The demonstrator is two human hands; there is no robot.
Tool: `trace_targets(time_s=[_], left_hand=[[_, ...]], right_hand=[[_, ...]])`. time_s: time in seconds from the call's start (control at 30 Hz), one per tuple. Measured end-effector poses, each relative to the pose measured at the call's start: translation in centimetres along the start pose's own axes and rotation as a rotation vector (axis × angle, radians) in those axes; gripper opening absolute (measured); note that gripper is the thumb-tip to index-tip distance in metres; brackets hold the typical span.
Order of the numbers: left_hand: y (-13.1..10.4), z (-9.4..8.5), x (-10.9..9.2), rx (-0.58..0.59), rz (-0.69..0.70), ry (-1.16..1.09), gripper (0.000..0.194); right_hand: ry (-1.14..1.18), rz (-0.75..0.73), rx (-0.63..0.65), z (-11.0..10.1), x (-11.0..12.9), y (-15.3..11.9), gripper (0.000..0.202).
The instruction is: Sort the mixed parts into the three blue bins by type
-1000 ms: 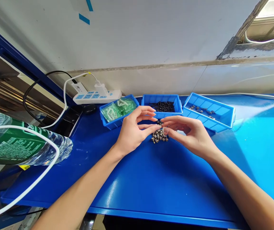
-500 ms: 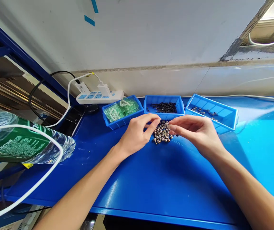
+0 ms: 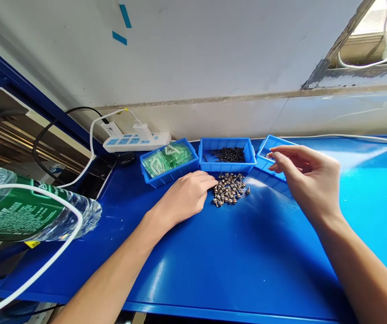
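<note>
A pile of small silver screws [image 3: 229,191] lies on the blue tabletop, a single one apart at its right edge. My left hand [image 3: 186,195] rests at the pile's left side, its fingers bent and pressed together; the fingertips touch the pile and what they may hold is hidden. My right hand [image 3: 310,180] hovers over the right blue bin [image 3: 264,166], thumb and fingers drawn together in a pinch. Whatever lies between these fingertips is too small to make out. The hand covers most of that bin.
The middle blue bin [image 3: 227,168] holds black screws [image 3: 230,154]; the left blue bin [image 3: 171,174] holds green-and-clear packets [image 3: 169,158]. Behind stands a white power strip [image 3: 137,143]. A large bottle [image 3: 27,207] and a white cable [image 3: 68,243] occupy the left side.
My right hand has moved from the pile rightward to above the right bin. My left hand has lowered slightly beside the pile's left edge. The view has shifted a little.
</note>
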State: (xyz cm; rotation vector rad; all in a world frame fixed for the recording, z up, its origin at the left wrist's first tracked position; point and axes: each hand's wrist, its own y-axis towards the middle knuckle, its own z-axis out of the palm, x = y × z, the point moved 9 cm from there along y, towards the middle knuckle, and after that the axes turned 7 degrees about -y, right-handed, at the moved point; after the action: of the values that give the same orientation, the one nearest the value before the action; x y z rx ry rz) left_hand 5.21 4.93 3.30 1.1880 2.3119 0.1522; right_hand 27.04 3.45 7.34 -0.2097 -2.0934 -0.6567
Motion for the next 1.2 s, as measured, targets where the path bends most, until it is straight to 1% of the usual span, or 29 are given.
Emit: trace_targets(time_s=[0.1, 0.3, 0.43, 0.53, 0.73, 0.8, 0.87, 0.93, 1.0, 1.13, 1.2], left_hand=[[0.0, -0.4, 0.2, -0.011, -0.004, -0.017, 0.034], [0.0, -0.2, 0.4, 0.045, -0.011, -0.012, 0.02], [0.1, -0.5, 1.0, 0.047, -0.097, 0.012, 0.017], [0.1, -1.1, 1.5, -0.003, -0.164, -0.007, 0.016], [0.1, -2.5, 1.3, -0.219, -0.159, -0.217, 0.021], [0.2, -2.6, 1.5, -0.268, -0.206, -0.326, 0.019], [0.2, -2.3, 2.0, -0.307, -0.278, -0.501, 0.015], [0.2, -1.8, 2.4, -0.33, -0.352, -0.696, 0.011], [0.2, -1.3, 2.6, -0.335, -0.408, -0.846, 0.01], [0.1, -1.0, 2.6, -0.345, -0.468, -0.959, 0.021], [0.1, -0.8, 2.6, -0.338, -0.491, -0.99, 0.025]], right_hand=[[0.01, -0.023, 0.036, 0.6, 0.3, -0.4, 0.009], [0.021, -0.037, 0.081, 1.3, 0.4, -0.6, 0.009], [0.013, -0.05, 0.098, 1.6, 0.5, -0.7, 0.013], [-0.001, -0.074, 0.108, 2.0, 0.7, -1.0, 0.015], [-0.022, -0.135, 0.183, 3.3, 1.2, -1.8, 0.018], [-0.019, -0.156, 0.211, 3.7, 1.3, -2.1, 0.019], [-0.001, -0.183, 0.252, 4.2, 1.6, -2.4, 0.017], [0.039, -0.204, 0.315, 4.8, 2.0, -2.7, 0.015], [0.105, -0.199, 0.381, 5.4, 2.2, -3.0, 0.016], [0.247, -0.134, 0.488, 6.2, 2.1, -3.5, 0.028], [0.287, -0.099, 0.53, 6.5, 2.0, -3.6, 0.028]])
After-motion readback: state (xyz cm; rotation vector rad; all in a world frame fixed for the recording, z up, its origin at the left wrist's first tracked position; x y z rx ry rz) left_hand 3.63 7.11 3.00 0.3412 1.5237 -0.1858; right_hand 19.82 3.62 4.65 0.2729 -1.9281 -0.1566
